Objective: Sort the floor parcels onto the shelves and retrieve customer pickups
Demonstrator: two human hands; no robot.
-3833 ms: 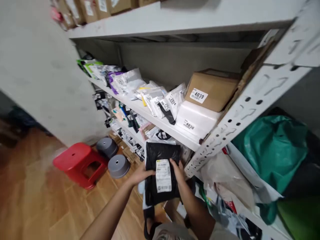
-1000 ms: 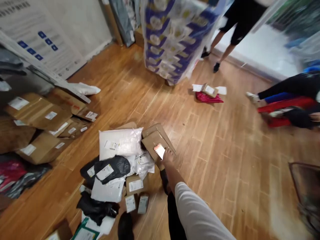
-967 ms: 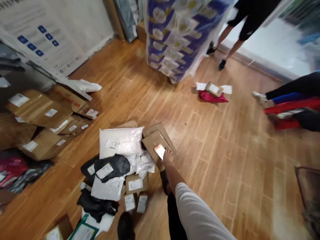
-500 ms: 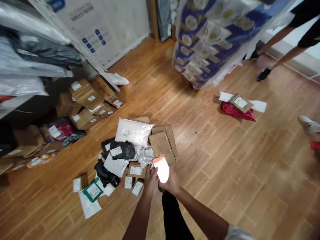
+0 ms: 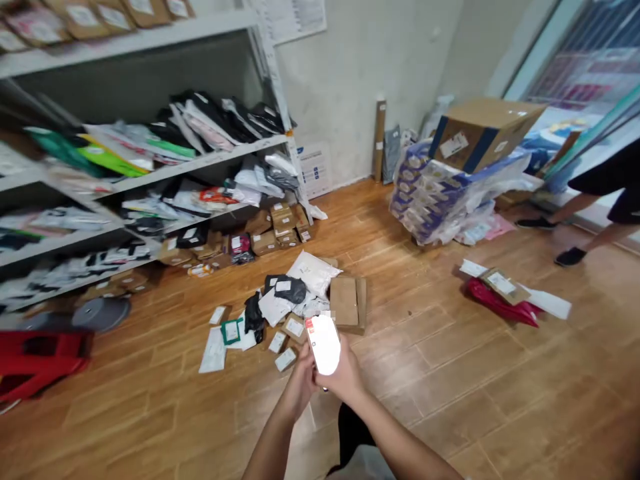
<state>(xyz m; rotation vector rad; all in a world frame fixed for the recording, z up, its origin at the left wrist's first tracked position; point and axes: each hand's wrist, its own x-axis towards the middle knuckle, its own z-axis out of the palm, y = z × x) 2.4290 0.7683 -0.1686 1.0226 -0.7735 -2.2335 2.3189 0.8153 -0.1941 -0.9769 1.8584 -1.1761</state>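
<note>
Both my hands hold a phone with a bright white screen in front of me. My left hand cups its left side with the fingers curled. My right hand wraps its right side and back. Beyond the phone, a heap of parcels lies on the wooden floor: black and white poly bags, small labelled boxes and a flat brown carton.
Metal shelving packed with parcels fills the left. A red stool and a grey round lid sit at lower left. Wrapped tissue packs carry a cardboard box. A red bag with a box lies right; another person's legs stand far right.
Earlier both hands held a black parcel at the shelf. Since then only my right hand held the phone over the heap; now my left hand has joined it and my view has lifted toward the shelving.
</note>
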